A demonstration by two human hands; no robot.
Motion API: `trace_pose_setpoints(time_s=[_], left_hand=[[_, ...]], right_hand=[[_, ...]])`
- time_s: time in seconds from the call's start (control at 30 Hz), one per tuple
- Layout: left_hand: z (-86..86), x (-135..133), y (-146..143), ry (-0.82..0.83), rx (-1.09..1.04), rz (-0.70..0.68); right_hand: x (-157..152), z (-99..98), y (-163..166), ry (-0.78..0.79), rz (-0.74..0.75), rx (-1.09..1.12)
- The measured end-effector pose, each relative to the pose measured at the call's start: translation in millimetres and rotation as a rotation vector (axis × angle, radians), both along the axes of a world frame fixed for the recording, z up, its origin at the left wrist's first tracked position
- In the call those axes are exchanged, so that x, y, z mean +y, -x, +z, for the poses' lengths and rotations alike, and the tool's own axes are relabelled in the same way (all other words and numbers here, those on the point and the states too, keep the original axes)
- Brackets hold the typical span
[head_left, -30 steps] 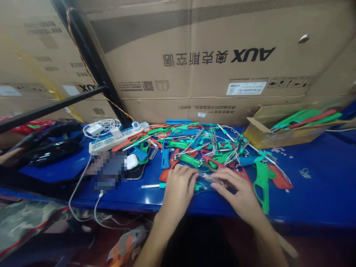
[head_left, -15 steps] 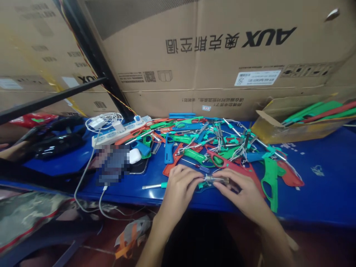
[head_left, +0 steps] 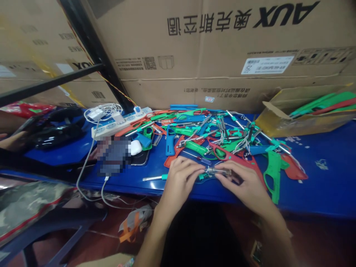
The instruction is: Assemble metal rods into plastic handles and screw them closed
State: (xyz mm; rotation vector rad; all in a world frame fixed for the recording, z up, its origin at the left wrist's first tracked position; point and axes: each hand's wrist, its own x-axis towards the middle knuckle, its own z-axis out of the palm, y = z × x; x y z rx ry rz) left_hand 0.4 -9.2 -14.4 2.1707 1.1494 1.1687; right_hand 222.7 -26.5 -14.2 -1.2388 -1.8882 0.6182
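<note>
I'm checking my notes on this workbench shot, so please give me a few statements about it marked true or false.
1. Both hands hold one small clear tube-like part between them. True: the left hand and right hand pinch the clear part at its two ends.
2. The table top is red. False: the table is blue.
3. A white power strip lies at the back left of the table. True: the power strip has plugs in it.
4. The open cardboard box on the right holds only blue pieces. False: the cardboard box shows green and red pieces.
5. The pile of plastic pieces lies behind the hands. True: the pile mixes green, red and blue.
</note>
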Motion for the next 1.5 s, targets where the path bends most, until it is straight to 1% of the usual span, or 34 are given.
trace_pose_setpoints(time_s=[0.4, 0.87, 1.13, 1.33, 1.5], left_hand=[[-0.3, -0.1, 0.0, -0.002, 0.004, -0.007], [5.3, -0.8, 1.4, 0.14, -0.015, -0.019], [7.8, -1.4, 2.6, 0.163, -0.03, -0.025], [6.9, -0.8, 2.6, 0.184, -0.044, -0.034], [5.6, -0.2, 2.4, 0.191, -0.07, -0.04]], right_hand=[[0.6, -2.1, -1.1, 0.035, 0.023, 0.017], [0.9, 0.0, -0.4, -0.006, 0.038, 0.012], [1.5, 0.3, 0.8, -0.015, 0.055, 0.021], [0.8, 0.6, 1.1, 0.008, 0.077, 0.022], [0.5, -0.4, 2.1, -0.011, 0.069, 0.026]])
